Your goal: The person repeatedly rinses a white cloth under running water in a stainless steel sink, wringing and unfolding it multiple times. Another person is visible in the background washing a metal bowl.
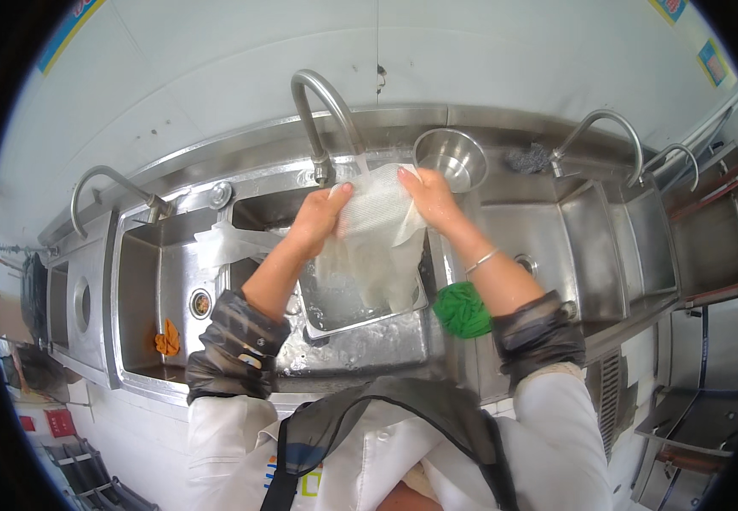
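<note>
A wet, white, ribbed cloth [375,207] is stretched between my two hands under the middle gooseneck faucet [324,89]. Water from the spout runs onto its upper part. My left hand [319,216] pinches the left edge, thumb on top. At the upper right corner, my right hand [429,195] grips the cloth the same way. The lower part hangs thin and translucent over a rectangular metal pan [318,313], which sits tilted in the middle sink basin [369,358]. Much of the pan is hidden behind the cloth.
Another white cloth [232,246] lies over the divider by the left basin [139,287], which holds an orange rag [167,338]. A green cloth [463,310] rests right of the middle basin. Behind stand a steel bowl [451,160] and a grey scouring pad [528,158]. Another faucet [605,118] rises at right.
</note>
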`<move>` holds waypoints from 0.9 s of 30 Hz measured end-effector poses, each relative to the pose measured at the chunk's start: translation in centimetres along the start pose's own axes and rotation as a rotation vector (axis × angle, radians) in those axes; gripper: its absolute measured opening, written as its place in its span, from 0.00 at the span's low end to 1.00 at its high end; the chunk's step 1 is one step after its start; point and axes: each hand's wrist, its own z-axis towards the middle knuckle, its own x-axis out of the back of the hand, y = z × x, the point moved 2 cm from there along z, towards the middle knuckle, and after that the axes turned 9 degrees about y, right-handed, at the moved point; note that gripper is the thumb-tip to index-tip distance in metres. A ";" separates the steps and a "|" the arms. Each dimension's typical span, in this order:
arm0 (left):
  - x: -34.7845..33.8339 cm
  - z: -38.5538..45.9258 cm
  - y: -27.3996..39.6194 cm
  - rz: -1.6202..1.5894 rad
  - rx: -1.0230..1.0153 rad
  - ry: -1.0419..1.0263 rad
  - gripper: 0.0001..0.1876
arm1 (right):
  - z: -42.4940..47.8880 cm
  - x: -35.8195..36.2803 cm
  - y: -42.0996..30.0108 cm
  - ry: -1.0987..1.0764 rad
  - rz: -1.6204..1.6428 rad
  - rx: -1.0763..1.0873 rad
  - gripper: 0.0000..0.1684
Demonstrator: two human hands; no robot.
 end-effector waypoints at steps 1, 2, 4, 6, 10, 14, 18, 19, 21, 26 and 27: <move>0.5 -0.5 0.5 0.042 -0.036 -0.005 0.23 | -0.4 0.4 -1.4 -0.034 -0.025 0.034 0.24; 1.3 -1.2 1.7 0.134 -0.064 -0.045 0.23 | -0.5 0.7 -2.9 -0.082 0.094 -0.085 0.23; 1.3 -3.7 5.7 0.278 -0.147 -0.129 0.20 | -0.5 2.0 -5.4 -0.087 0.128 -0.119 0.22; 3.0 -3.8 6.7 0.503 -0.258 -0.170 0.18 | -0.2 3.2 -7.2 -0.159 0.178 -0.161 0.19; 3.4 -5.1 8.5 0.408 -0.217 -0.174 0.17 | -0.5 4.3 -9.7 -0.222 0.079 -0.094 0.18; 1.0 -7.2 8.8 0.108 -0.188 -0.135 0.16 | -1.4 3.1 -11.0 -0.161 0.150 -0.043 0.18; 1.3 -6.8 7.8 0.187 -0.310 -0.059 0.14 | -1.3 4.4 -11.8 -0.093 -0.211 0.105 0.20; 2.2 -6.5 7.9 0.256 -0.324 -0.065 0.14 | -1.2 5.2 -11.8 -0.085 -0.360 0.144 0.20; 3.5 -6.3 8.7 0.372 -0.328 -0.083 0.10 | -1.4 5.9 -12.2 -0.166 -0.390 0.170 0.21; 7.9 -4.2 10.4 0.473 -0.340 0.183 0.07 | -0.7 7.6 -12.6 -0.288 -0.379 0.164 0.18; 8.1 -4.3 10.9 0.444 -0.337 0.135 0.07 | -0.5 8.0 -12.5 -0.313 -0.319 0.128 0.17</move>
